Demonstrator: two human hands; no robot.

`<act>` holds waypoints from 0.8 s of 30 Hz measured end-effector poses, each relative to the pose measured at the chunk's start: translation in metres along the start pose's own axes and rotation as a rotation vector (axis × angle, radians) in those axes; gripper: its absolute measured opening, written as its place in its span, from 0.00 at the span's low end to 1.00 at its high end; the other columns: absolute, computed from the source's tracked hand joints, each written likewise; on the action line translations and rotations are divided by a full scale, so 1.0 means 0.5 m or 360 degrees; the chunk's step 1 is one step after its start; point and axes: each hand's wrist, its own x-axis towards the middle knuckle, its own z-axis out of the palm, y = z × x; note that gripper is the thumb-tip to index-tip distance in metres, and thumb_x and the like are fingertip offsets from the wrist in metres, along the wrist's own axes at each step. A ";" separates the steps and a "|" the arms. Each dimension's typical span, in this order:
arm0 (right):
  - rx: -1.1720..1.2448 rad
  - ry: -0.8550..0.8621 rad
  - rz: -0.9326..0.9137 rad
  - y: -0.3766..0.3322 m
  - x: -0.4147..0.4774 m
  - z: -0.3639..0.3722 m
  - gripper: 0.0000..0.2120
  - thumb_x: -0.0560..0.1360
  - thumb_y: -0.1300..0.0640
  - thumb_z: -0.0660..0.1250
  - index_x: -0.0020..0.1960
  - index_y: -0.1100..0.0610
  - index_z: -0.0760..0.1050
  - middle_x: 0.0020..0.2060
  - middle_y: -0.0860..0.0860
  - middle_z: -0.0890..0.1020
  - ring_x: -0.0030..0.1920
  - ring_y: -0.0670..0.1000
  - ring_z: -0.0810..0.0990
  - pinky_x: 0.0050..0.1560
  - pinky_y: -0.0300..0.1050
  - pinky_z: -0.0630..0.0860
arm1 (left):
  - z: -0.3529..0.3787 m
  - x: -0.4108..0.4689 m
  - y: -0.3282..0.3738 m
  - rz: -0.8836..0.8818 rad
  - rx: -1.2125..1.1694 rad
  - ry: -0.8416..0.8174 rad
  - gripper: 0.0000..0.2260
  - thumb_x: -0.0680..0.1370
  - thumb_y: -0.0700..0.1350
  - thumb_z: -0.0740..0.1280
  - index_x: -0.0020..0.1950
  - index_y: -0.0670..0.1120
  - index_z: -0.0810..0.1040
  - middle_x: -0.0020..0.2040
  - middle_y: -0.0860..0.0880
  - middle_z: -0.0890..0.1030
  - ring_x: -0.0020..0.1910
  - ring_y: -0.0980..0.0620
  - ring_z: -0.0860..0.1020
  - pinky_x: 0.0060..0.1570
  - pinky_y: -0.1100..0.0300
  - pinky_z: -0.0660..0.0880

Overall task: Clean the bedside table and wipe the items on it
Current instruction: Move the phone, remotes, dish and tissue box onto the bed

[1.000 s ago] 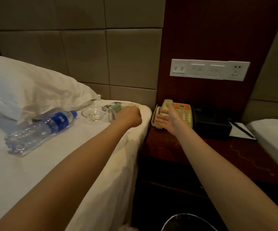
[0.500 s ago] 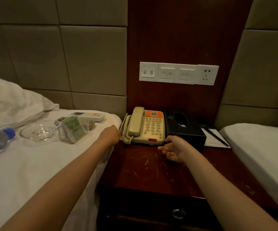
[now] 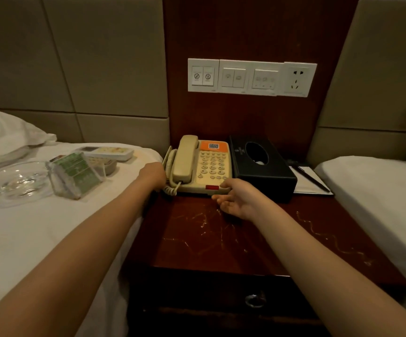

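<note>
Bedside table (image 3: 221,242) holds a telephone (image 3: 205,164); left hand (image 3: 152,175), fingers hidden, and loosely spread right hand (image 3: 238,199) flank it, apparently to lift.

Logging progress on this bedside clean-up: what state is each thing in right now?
Bedside table, top streaked with pale marks.
Drawer, closed.
Telephone, handset on its cradle.
Tissue box, tissue sunk low in the opening.
Pen, lying on the notepad.
Glass dish, empty, on the bed.
Left hand, curled at the telephone's left edge.
Right hand, open, fingertips at the telephone's front edge.
</note>
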 end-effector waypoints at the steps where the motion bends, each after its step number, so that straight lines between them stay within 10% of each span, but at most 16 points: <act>1: 0.0061 0.0001 0.0007 -0.003 -0.001 0.000 0.18 0.79 0.62 0.57 0.69 0.62 0.63 0.47 0.61 0.76 0.38 0.51 0.75 0.36 0.40 0.74 | -0.003 0.001 0.002 0.0020 0.0013 -0.0014 0.12 0.75 0.36 0.66 0.58 0.36 0.75 0.58 0.40 0.78 0.58 0.43 0.76 0.54 0.57 0.73; 5: 0.0015 0.0138 -0.0098 -0.004 0.003 0.011 0.21 0.79 0.62 0.58 0.72 0.60 0.61 0.65 0.60 0.69 0.59 0.56 0.75 0.56 0.46 0.76 | -0.008 0.008 0.004 0.0012 -0.0120 0.0050 0.06 0.76 0.36 0.65 0.39 0.40 0.73 0.54 0.39 0.81 0.54 0.43 0.79 0.50 0.56 0.74; 9: 0.0066 0.0268 -0.0234 0.001 0.028 0.044 0.19 0.81 0.52 0.54 0.70 0.58 0.64 0.58 0.55 0.75 0.62 0.55 0.74 0.61 0.47 0.72 | -0.019 0.016 -0.005 0.0023 -0.0230 0.0078 0.15 0.76 0.36 0.63 0.30 0.42 0.65 0.52 0.37 0.81 0.51 0.41 0.80 0.48 0.54 0.75; 24: 0.0381 0.0799 -0.0231 -0.006 0.102 0.115 0.21 0.81 0.48 0.53 0.58 0.65 0.73 0.43 0.57 0.73 0.53 0.59 0.79 0.54 0.54 0.79 | -0.016 -0.001 -0.029 0.0060 -0.0287 0.0242 0.11 0.78 0.38 0.59 0.55 0.32 0.75 0.57 0.34 0.78 0.57 0.37 0.76 0.52 0.51 0.72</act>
